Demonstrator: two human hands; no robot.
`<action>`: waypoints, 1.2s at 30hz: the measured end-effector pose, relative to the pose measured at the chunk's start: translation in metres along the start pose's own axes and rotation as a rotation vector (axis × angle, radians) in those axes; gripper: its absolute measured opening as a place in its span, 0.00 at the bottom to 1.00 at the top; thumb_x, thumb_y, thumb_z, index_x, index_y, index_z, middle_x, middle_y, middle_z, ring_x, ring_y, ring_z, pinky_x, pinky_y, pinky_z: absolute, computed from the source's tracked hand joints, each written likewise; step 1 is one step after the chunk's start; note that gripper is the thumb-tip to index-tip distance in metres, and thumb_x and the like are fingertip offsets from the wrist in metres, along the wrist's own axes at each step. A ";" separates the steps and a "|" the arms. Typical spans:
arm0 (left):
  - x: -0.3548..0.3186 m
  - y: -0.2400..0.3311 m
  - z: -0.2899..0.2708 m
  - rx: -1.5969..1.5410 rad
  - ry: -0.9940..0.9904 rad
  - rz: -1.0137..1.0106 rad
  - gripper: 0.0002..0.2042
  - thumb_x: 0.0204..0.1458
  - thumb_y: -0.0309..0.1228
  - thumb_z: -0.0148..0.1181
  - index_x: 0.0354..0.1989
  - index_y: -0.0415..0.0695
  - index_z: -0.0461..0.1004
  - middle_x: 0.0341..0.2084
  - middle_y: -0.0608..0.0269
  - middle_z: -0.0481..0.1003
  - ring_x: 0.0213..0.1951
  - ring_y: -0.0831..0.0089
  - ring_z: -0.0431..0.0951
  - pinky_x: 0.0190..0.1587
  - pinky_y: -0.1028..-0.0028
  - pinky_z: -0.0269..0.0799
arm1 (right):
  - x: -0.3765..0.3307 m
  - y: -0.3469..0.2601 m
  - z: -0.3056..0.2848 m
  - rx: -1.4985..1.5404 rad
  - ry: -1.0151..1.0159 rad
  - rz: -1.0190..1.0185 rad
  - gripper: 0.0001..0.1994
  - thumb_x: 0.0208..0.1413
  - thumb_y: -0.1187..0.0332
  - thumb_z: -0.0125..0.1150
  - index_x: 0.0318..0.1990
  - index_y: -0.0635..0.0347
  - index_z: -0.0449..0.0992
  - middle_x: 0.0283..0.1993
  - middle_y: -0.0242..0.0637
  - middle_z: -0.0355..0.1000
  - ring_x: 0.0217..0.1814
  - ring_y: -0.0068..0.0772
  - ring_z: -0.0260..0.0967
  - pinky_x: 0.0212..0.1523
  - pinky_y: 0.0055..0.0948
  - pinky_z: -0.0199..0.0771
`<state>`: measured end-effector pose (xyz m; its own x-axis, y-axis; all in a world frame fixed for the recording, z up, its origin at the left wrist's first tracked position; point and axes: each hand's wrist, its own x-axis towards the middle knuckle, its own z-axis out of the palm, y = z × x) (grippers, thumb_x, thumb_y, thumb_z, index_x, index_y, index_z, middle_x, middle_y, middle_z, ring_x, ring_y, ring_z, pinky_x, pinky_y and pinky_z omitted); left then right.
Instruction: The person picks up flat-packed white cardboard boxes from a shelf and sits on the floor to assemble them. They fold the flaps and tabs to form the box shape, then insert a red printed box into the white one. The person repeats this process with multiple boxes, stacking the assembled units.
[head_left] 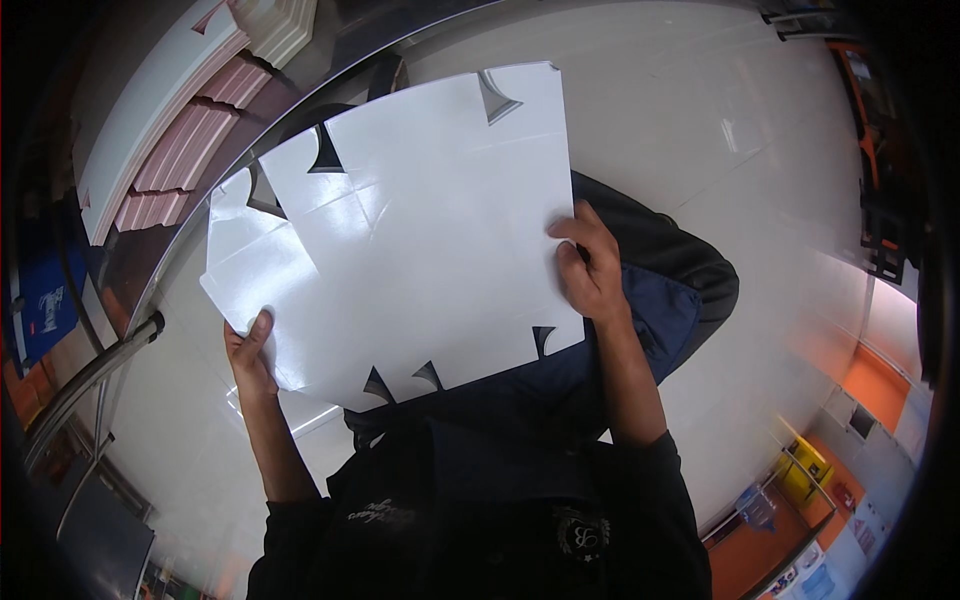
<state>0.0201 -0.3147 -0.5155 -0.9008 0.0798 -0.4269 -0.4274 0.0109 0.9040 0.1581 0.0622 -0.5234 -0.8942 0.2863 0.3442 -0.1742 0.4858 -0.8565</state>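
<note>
A large glossy white box blank point(430, 230), a flat cardboard sheet with fold creases and several notches cut in its edges, is held up over my lap. At its lower left corner, my left hand point(250, 355) grips the sheet, thumb on top and fingers hidden beneath. My right hand point(592, 262) closes round the right edge, with thumb and bent forefinger over the white face. The sheet's left flap is creased and tilts at a slight angle to the main panel.
Stacks of folded cardboard point(185, 140) with pinkish edges lie on a metal table point(330, 75) at the upper left. A curved metal rail point(95, 380) stands at left. A yellow container point(806, 470) sits at the lower right. Pale tiled floor point(700, 110) surrounds my legs.
</note>
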 end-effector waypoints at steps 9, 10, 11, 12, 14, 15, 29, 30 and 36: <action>0.001 -0.003 -0.002 -0.008 -0.002 0.006 0.27 0.46 0.29 0.64 0.55 0.36 0.63 0.43 0.56 0.74 0.45 0.66 0.75 0.52 0.69 0.67 | -0.005 0.006 -0.005 -0.085 -0.032 -0.023 0.09 0.42 0.79 0.48 0.33 0.64 0.72 0.31 0.42 0.64 0.27 0.39 0.63 0.26 0.30 0.62; 0.001 -0.002 -0.001 -0.005 -0.001 0.005 0.27 0.46 0.29 0.64 0.55 0.36 0.63 0.43 0.56 0.74 0.45 0.66 0.75 0.52 0.69 0.66 | -0.005 0.007 -0.006 -0.057 -0.034 -0.021 0.10 0.43 0.79 0.49 0.35 0.64 0.72 0.31 0.41 0.64 0.28 0.37 0.63 0.27 0.30 0.63; 0.001 -0.001 0.000 -0.002 -0.001 0.003 0.27 0.46 0.30 0.64 0.55 0.36 0.63 0.43 0.56 0.74 0.45 0.66 0.75 0.52 0.69 0.66 | -0.006 0.008 -0.006 -0.031 -0.035 -0.019 0.10 0.43 0.79 0.50 0.36 0.64 0.71 0.32 0.40 0.65 0.29 0.36 0.64 0.29 0.29 0.65; 0.000 0.001 0.001 0.011 0.001 0.000 0.27 0.46 0.30 0.64 0.55 0.36 0.63 0.43 0.55 0.74 0.45 0.66 0.75 0.52 0.69 0.66 | -0.006 0.010 -0.006 -0.004 -0.036 -0.017 0.10 0.44 0.80 0.50 0.37 0.64 0.70 0.32 0.39 0.65 0.30 0.35 0.65 0.30 0.29 0.66; 0.000 0.002 0.002 0.037 0.010 -0.005 0.28 0.46 0.31 0.65 0.55 0.36 0.63 0.43 0.55 0.74 0.45 0.65 0.75 0.52 0.69 0.66 | -0.016 0.010 -0.001 0.099 0.084 0.176 0.14 0.46 0.80 0.53 0.43 0.65 0.66 0.34 0.37 0.66 0.32 0.32 0.65 0.34 0.28 0.68; 0.000 0.002 0.003 0.037 0.002 -0.002 0.28 0.46 0.31 0.65 0.55 0.36 0.63 0.43 0.55 0.74 0.45 0.65 0.74 0.52 0.69 0.66 | -0.019 0.009 0.001 0.150 0.145 0.273 0.16 0.46 0.80 0.55 0.45 0.65 0.64 0.35 0.36 0.67 0.33 0.31 0.66 0.36 0.28 0.69; 0.000 0.000 0.003 0.069 0.002 0.023 0.28 0.45 0.33 0.65 0.54 0.35 0.64 0.43 0.54 0.74 0.45 0.65 0.74 0.52 0.70 0.65 | -0.004 -0.012 0.011 0.551 0.155 0.501 0.20 0.53 0.82 0.58 0.52 0.61 0.58 0.45 0.42 0.70 0.47 0.26 0.68 0.46 0.25 0.69; 0.000 -0.001 0.003 0.068 0.003 0.017 0.28 0.45 0.33 0.65 0.54 0.35 0.63 0.43 0.54 0.74 0.45 0.65 0.74 0.52 0.70 0.65 | -0.004 -0.012 0.009 0.573 0.149 0.503 0.20 0.54 0.82 0.57 0.52 0.61 0.58 0.46 0.42 0.71 0.47 0.25 0.68 0.46 0.24 0.68; -0.001 -0.001 0.002 0.073 0.012 0.020 0.29 0.45 0.34 0.66 0.55 0.34 0.63 0.43 0.53 0.74 0.45 0.64 0.74 0.52 0.69 0.65 | -0.006 -0.014 -0.005 0.589 0.073 0.556 0.21 0.52 0.84 0.55 0.54 0.61 0.59 0.45 0.38 0.71 0.46 0.21 0.67 0.43 0.22 0.68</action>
<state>0.0213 -0.3131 -0.5162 -0.9104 0.0685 -0.4081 -0.4026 0.0820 0.9117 0.1676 0.0585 -0.5116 -0.8881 0.4209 -0.1847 0.0812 -0.2518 -0.9644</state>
